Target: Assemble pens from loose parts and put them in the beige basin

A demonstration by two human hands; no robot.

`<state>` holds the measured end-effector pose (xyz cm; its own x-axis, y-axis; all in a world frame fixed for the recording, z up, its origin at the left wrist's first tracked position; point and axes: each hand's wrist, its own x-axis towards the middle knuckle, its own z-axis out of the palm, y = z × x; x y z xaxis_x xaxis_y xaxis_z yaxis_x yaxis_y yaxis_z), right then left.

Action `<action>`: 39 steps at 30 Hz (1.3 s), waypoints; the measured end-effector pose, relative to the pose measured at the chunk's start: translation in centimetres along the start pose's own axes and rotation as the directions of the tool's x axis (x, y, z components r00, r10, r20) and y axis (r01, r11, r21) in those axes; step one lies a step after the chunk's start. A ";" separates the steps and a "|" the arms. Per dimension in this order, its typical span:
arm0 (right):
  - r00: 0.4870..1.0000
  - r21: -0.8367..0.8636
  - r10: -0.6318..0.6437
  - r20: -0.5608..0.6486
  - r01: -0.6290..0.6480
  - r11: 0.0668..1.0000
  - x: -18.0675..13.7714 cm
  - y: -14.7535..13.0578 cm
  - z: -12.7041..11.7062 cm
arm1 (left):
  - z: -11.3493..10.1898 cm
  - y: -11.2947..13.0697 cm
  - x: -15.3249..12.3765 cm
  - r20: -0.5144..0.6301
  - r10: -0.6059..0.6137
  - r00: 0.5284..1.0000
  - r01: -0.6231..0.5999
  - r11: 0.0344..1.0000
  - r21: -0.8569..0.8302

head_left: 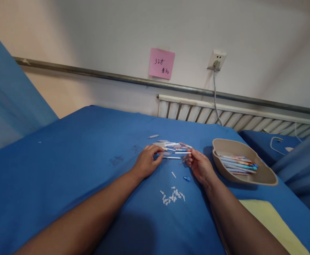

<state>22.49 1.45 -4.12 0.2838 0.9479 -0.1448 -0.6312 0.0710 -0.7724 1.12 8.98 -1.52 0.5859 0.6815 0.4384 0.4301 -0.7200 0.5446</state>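
My right hand (200, 164) pinches the end of a thin white pen refill (183, 153), which points left. Close on the left, my left hand (149, 161) has its thumb and fingers curled around a pale, translucent pen barrel (166, 153). A narrow gap separates the barrel's end from the refill. Behind and between the hands lies a loose heap of pen parts (174, 144), with white refills and coloured barrels. Another white refill (172, 157) rests just in front. Nearer me are several small white cone-shaped tips (174, 194), one single tip (173, 174) and a blue pen piece (187, 179).
A beige basin (263, 175) holding several pens (238, 165) stands to the right on the blue sheet (78, 170). In front of it lies a yellow cloth (271, 223). A radiator (194, 109) and a metal rail (104, 74) run along the wall.
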 end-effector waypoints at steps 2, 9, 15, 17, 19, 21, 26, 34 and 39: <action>1.000 0.001 0.001 -0.004 -0.001 1.000 0.0 0.0 0.0 | 0.0 0.0 -0.2 0.025 -0.049 0.998 0.049 0.998 -0.025; 1.000 0.036 0.000 -0.004 0.001 0.999 -0.2 0.0 0.4 | 0.2 0.3 -1.1 0.197 -0.119 0.973 0.130 0.990 -0.047; 1.000 0.052 0.010 -0.006 -0.010 0.999 -0.1 0.1 0.3 | 0.1 0.4 -0.8 0.234 -0.028 0.972 0.015 0.998 0.056; 1.000 0.056 0.013 -0.009 -0.012 0.998 0.0 0.2 0.2 | -0.1 0.3 -0.6 0.221 -0.014 0.975 -0.009 0.995 0.102; 1.000 0.059 0.009 -0.014 -0.008 0.998 0.0 0.2 0.2 | -0.2 0.0 -0.3 0.164 0.005 0.986 -0.030 0.988 0.150; 1.000 0.063 0.006 -0.024 -0.005 0.998 0.0 0.2 0.3 | -0.1 -0.8 0.2 0.103 0.013 0.995 -0.034 0.979 0.199; 0.999 0.077 0.002 -0.032 0.000 0.997 0.0 0.0 0.6 | 0.4 -2.5 1.3 0.205 -0.064 0.977 0.000 0.954 0.298; 0.998 0.146 0.029 -0.060 -0.020 0.989 0.3 -0.1 0.2 | -1.2 -1.5 0.3 0.206 0.009 0.979 -0.064 0.962 0.265; 0.996 0.149 0.035 -0.076 -0.024 0.989 0.5 -0.2 0.0 | -1.2 -2.4 0.6 0.231 0.003 0.973 -0.059 0.969 0.238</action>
<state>22.75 1.95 -4.08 0.3156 0.9233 -0.2189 -0.7381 0.0939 -0.6681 -0.39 11.29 -1.74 0.7297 0.6311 0.2633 0.5458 -0.7695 0.3317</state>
